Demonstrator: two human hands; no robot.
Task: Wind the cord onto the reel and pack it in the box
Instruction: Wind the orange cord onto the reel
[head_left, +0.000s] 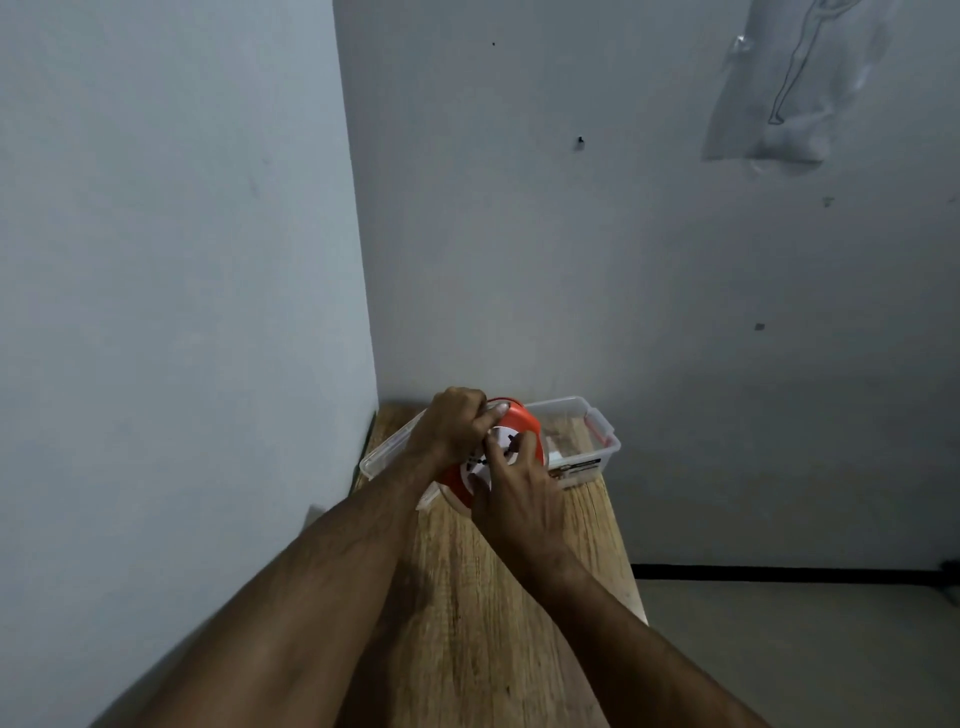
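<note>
Head view: left hand (453, 422) grip clamps reel (519, 415) rim; right hand (514, 488) pinches hub.

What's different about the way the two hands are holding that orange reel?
The left hand curls over the orange reel at its top rim; the right hand lies across its white face, fingertips at the centre. The left comes from the wall side, the right from the open side. Both touch the reel, in front of the clear box.
</note>
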